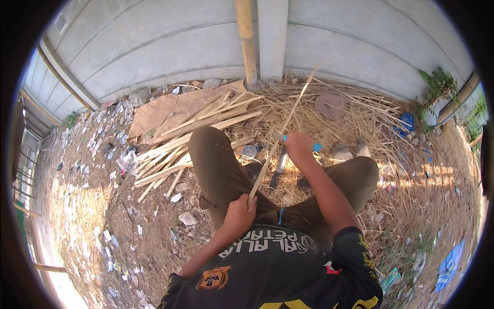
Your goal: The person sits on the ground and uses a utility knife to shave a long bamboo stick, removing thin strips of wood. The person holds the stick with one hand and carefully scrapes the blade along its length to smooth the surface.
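A long, thin bamboo strip (284, 129) slants up and away from my lap toward the wall. My left hand (240, 212) is closed round its near end, close to my belly. Farther up, my right hand (300, 148) is closed on a small blue tool (317, 148), whose kind I cannot make out. Its other end (280, 137) pokes out of the fist and meets the strip. Between my bent legs lies a knife (279, 166) with a dark handle and a pale blade, partly behind the right hand.
Split bamboo strips (177, 149) are piled left of my knee, beside a brown sheet (154, 116). Shavings (309, 116) cover the ground ahead, around a round reddish stone-like thing (330, 106). A clear cup (249, 152) lies nearby. A bamboo pole (246, 41) stands against the concrete wall (170, 41).
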Available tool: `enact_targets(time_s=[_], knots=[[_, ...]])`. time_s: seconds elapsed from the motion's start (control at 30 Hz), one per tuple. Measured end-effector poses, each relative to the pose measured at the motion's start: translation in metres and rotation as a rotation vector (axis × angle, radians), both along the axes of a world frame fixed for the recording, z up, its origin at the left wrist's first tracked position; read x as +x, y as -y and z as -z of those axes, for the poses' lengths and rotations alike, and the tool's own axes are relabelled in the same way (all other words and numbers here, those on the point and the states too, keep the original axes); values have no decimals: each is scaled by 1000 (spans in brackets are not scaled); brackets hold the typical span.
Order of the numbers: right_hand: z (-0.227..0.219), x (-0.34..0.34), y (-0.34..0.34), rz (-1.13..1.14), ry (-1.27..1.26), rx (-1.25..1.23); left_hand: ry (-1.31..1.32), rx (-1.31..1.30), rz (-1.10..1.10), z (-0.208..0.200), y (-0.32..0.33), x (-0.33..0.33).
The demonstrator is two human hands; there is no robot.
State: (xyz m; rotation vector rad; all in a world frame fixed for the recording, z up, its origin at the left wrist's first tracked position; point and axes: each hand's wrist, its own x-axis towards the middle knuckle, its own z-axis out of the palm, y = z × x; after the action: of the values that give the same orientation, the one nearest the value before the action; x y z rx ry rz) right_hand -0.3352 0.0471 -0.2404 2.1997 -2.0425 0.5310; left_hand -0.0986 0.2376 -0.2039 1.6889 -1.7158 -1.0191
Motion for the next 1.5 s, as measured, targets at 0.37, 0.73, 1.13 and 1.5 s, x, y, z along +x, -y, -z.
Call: enact_targets(time_s=[0.37, 0.73, 1.13, 1.5], knots=[[-14, 5, 11, 7, -135, 51, 50, -31, 18, -1, -4, 4], [-61, -127, -1, 474, 140, 128, 31, -92, 219, 0, -9, 2], [-52, -42, -40, -17, 162, 133, -40, 25, 45, -12, -6, -1], [-19, -12, -49, -237, 180, -25, -127, 76, 18, -11, 1, 3]])
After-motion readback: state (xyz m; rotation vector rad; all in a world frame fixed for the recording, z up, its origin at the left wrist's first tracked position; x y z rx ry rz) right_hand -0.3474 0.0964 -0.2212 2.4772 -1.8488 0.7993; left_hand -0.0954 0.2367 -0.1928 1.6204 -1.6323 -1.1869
